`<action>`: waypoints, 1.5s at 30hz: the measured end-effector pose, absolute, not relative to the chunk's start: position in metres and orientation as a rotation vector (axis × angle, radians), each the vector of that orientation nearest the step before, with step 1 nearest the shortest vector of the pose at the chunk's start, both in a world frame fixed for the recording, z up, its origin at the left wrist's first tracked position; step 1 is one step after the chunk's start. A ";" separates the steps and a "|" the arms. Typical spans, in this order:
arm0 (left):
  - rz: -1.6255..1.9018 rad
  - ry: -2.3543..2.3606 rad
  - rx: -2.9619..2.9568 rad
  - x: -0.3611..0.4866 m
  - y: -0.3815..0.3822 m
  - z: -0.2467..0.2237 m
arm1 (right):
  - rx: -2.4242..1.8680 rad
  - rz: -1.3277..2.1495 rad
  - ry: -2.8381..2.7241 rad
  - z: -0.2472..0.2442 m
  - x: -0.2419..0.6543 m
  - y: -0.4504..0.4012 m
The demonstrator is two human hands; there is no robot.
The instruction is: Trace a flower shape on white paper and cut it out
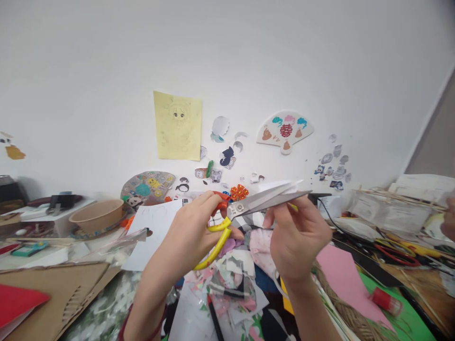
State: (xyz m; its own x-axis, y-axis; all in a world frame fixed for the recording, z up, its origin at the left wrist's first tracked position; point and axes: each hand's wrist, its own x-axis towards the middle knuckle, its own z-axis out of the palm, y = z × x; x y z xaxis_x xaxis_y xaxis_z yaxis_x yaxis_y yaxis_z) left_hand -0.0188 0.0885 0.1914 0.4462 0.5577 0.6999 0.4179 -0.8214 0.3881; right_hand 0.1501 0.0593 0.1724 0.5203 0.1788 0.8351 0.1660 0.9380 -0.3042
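My left hand [188, 232] is shut on a pair of scissors [256, 202] with yellow and red handles, and its long steel blades point right. My right hand [298, 237] pinches a folded sheet of white paper [280, 187] between its fingers. The paper lies against the blades, its far end rising above them. Where it meets the blades, I cannot tell whether it sits between them. Below both hands lies a heap of cut paper scraps [231, 279].
A kraft paper bowl [97, 215] and a cardboard sheet [53, 296] lie at left. Pink paper [341, 279], a glue stick [387, 300] and red-handled scissors [396, 253] lie at right. Another person's hand [448, 218] enters at the right edge. Paper cutouts decorate the wall behind.
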 end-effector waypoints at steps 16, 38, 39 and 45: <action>1.597 0.498 1.647 0.018 0.083 0.189 | -0.395 0.151 -1.211 0.165 0.147 0.068; 1.690 0.630 1.824 0.001 0.086 0.189 | -0.723 0.307 -1.499 0.174 0.171 0.058; 1.687 0.636 1.829 0.001 0.087 0.188 | -0.730 0.310 -1.511 0.174 0.172 0.058; 1.700 0.699 1.880 0.003 0.090 0.184 | -0.772 0.290 -1.556 0.173 0.176 0.060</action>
State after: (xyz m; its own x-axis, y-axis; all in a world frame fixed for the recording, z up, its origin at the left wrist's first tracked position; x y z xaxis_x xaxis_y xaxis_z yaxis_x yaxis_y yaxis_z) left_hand 0.0029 0.0897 0.1842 0.0850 0.6727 0.7350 0.0389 -0.7394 0.6722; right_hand 0.1758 0.0595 0.1733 0.0392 0.6224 0.7817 0.2994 0.7391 -0.6034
